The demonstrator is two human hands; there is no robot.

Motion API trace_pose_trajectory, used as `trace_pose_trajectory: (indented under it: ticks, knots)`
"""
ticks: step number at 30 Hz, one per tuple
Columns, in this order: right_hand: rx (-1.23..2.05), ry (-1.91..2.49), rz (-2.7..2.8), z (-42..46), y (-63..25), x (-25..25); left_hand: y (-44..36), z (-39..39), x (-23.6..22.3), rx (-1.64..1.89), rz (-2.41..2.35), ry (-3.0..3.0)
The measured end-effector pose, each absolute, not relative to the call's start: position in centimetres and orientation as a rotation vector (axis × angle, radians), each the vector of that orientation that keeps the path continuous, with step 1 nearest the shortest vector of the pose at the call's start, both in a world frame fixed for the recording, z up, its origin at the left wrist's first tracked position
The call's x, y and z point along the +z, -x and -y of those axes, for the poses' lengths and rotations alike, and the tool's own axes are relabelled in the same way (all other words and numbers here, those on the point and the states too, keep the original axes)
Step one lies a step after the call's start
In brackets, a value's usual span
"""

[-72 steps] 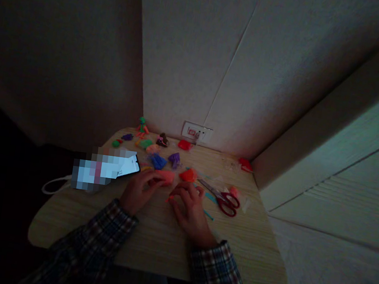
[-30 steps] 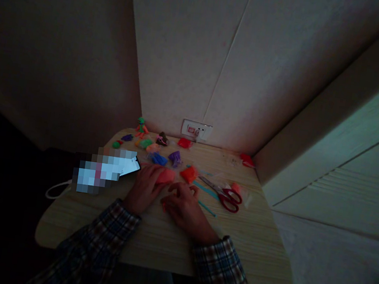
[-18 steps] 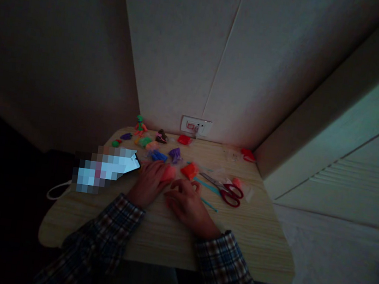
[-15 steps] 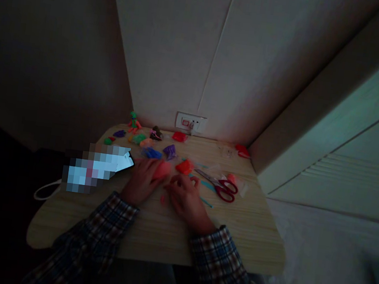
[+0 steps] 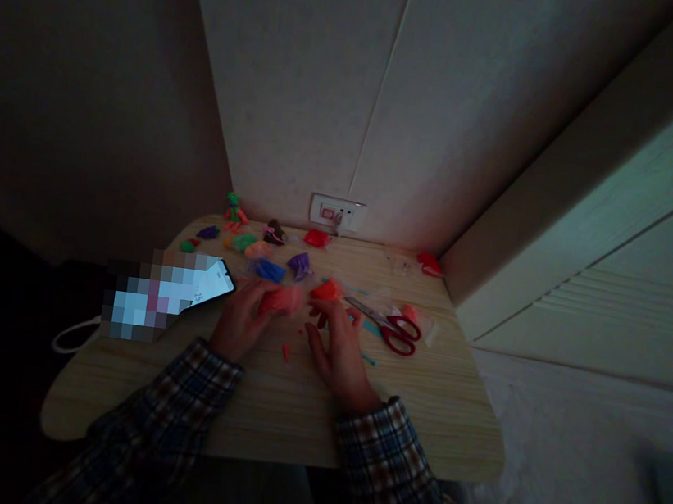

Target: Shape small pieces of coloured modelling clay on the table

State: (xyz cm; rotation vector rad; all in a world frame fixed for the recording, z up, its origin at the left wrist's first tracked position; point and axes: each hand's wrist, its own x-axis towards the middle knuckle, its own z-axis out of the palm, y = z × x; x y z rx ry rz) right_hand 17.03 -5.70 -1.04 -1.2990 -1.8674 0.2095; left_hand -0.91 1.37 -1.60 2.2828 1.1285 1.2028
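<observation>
My left hand (image 5: 241,320) is closed on a pinkish-red packet of modelling clay (image 5: 281,300) in clear plastic, low over the table. To its right, my right hand (image 5: 336,351) has thumb and fingers apart, with nothing visible between them. A small tapered piece of reddish clay (image 5: 286,353) lies on the wood between the hands, and a tiny crumb sits just above it. Beyond my right fingers is an orange-red clay packet (image 5: 326,290). Scissors (image 5: 389,325) with dark red handles lie right of that hand, over light blue strips (image 5: 371,327).
A lit phone (image 5: 208,285) stands left of my left hand, partly blurred out. Along the back are a green and orange clay figure (image 5: 233,212), a blue packet (image 5: 269,270), a purple packet (image 5: 300,265) and red packets (image 5: 317,238). A wall socket (image 5: 337,213) is behind the wooden table (image 5: 265,416).
My right hand's thumb and fingers have spread apart, and it has drawn slightly away from the packet. The small clay piece now shows plainly on the table. The view has shifted a little.
</observation>
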Motion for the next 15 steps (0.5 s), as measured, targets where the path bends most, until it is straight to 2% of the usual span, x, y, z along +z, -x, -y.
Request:
trace_pose_trajectory:
  ticks: [15]
  knots:
    - [0.189, 1.179, 1.938, 6.2, -17.0, -0.5, 0.5, -0.7, -0.3, 1.134, -1.048, -1.795]
